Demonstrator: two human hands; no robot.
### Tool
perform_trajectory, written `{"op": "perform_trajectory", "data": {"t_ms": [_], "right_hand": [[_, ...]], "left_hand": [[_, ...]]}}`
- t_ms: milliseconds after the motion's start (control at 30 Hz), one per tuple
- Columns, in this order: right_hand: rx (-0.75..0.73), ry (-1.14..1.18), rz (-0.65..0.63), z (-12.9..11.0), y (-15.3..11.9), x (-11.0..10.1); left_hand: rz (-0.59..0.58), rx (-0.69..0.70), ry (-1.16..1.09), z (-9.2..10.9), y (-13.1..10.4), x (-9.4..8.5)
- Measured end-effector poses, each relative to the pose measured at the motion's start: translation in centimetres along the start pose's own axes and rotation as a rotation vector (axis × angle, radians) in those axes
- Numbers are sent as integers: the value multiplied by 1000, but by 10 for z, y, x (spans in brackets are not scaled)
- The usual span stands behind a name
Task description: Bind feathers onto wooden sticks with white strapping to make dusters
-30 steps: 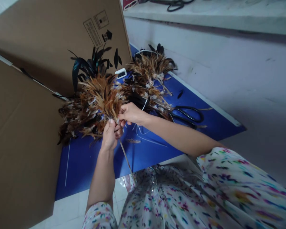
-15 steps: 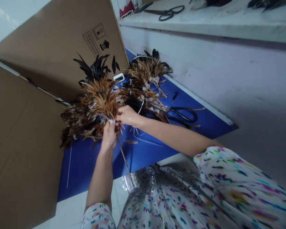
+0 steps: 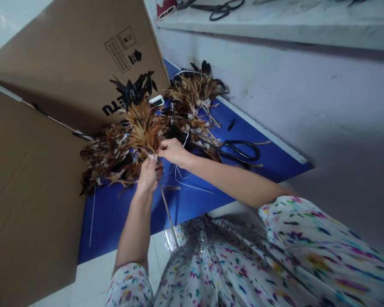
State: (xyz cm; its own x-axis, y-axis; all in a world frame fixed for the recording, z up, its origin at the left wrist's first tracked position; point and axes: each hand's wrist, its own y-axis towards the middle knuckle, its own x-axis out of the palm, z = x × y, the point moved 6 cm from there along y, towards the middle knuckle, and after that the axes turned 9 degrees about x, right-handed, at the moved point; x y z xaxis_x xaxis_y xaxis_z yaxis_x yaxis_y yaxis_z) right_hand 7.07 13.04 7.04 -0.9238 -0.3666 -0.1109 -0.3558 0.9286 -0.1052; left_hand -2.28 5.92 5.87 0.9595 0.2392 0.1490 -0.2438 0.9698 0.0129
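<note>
My left hand (image 3: 148, 174) is closed round the stick of a feather duster (image 3: 143, 125), just under its brown feathers. Black feathers top the duster, and its thin stick (image 3: 167, 209) slants down towards my clothes. Close against the feather base, my right hand (image 3: 174, 151) has its fingers pinched together; what lies between them is hidden. Behind and left of the duster spreads a heap of loose brown feathers (image 3: 107, 147). Beside my right forearm lie large black-handled scissors (image 3: 241, 149). Thin white string (image 3: 192, 185) trails on the blue table (image 3: 115, 221) below my right wrist.
Tall cardboard panels (image 3: 80, 55) stand at the left and back. A second feather bundle (image 3: 195, 89) lies near the wall, with a small white-framed object (image 3: 156, 100) beside it. More scissors (image 3: 222, 8) rest on a white shelf (image 3: 275, 32) above right.
The duster's black top has swung right and more upright, uncovering printed letters on the cardboard. My right hand stays at the feather base, fingers still pinched. The whole view has shifted slightly.
</note>
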Motion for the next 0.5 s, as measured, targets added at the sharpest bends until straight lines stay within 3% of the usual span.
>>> {"op": "perform_trajectory", "data": {"t_ms": [133,267,367,500], "right_hand": [[175,158,-188,7,-6,0],[134,101,-393,4,-11,-4],[130,48,-464,6,-7,-1],[116,178,-483,5,-2,12]], "left_hand": [[11,-35,-16,-3,0,1],[-7,-47,-18,-3,-3,2],[-64,-70,-24,-3,-8,8],[-170,-112,-79,-1,-16,20]]}}
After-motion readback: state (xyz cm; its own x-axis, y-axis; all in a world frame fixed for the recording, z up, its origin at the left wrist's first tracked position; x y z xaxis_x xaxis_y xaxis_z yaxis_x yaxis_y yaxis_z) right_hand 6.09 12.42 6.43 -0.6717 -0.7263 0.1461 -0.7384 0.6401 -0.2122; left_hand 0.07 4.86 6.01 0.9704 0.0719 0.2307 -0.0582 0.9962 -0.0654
